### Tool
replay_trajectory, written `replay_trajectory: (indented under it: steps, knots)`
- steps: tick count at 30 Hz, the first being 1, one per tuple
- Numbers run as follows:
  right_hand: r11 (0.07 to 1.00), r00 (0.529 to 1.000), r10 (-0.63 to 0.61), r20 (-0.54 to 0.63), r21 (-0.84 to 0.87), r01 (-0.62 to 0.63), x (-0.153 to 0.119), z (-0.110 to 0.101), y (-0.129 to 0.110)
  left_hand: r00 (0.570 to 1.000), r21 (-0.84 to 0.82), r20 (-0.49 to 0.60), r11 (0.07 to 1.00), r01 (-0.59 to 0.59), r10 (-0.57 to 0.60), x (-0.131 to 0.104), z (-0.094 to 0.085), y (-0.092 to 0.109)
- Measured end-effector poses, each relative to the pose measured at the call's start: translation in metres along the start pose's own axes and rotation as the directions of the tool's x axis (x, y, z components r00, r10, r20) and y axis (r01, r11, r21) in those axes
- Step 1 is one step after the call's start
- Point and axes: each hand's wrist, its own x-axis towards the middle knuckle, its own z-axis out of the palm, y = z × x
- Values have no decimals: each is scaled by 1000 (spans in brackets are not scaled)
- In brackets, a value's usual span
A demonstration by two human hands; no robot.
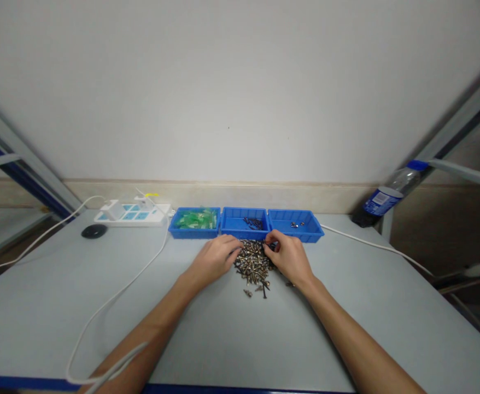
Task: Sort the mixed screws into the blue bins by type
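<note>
Working with your left hand (217, 254) and right hand (290, 257) apart, at opposite sides of the screws (253, 265) heaped before the blue trays (232, 224), you do best to pinch lightly, though whether either holds one, I cannot tell.

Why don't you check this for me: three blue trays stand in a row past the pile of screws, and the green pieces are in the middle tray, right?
Not quite: the head view shows the green pieces in the left tray. Three blue trays do stand in a row past the pile of screws.
</note>
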Motion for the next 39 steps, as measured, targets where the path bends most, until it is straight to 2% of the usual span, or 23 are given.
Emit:
replay_trajectory:
  steps: [4,6,9,12,14,16,21,24,29,32,34,39]
  knots:
    - [976,997,-67,-31,208,72,0,-2,-5,1000,12,10,1000,12,-12,-1,-1,-2]
    - [954,990,-113,-84,270,132,0,-5,-8,999,21,34,999,29,-29,-3,-1,-5]
    - [955,966,-103,-235,248,162,2,-10,-8,994,26,94,999,45,-47,-3,-3,-11]
    - [974,917,-14,-400,202,102,4,-17,-2,991,36,123,999,39,-43,-2,-6,-16]
    - [978,887,12,-462,191,86,6,-20,3,992,53,120,998,33,-40,-2,-7,-17]
    - [976,877,2,-481,192,103,6,-22,4,992,73,118,997,34,-42,-2,-8,-17]
    - [963,907,-66,-417,211,167,4,-19,-4,993,105,94,993,56,-66,-4,-6,-16]
    - [959,925,-104,-365,211,191,1,-16,-10,995,70,75,995,66,-71,-3,-4,-14]
    - [940,962,-109,-252,288,182,-1,-14,-16,997,-113,-60,993,45,-52,3,-6,-7]
    - [920,977,-78,-200,362,148,-1,-13,-18,991,-156,-126,988,23,-43,6,-8,-2]
    - [904,983,-42,-178,413,113,-1,-11,-19,986,-198,-146,979,50,-80,7,-9,1]
    - [827,997,10,-81,562,38,-1,-6,-18,942,-412,-181,892,187,-281,10,-10,10]
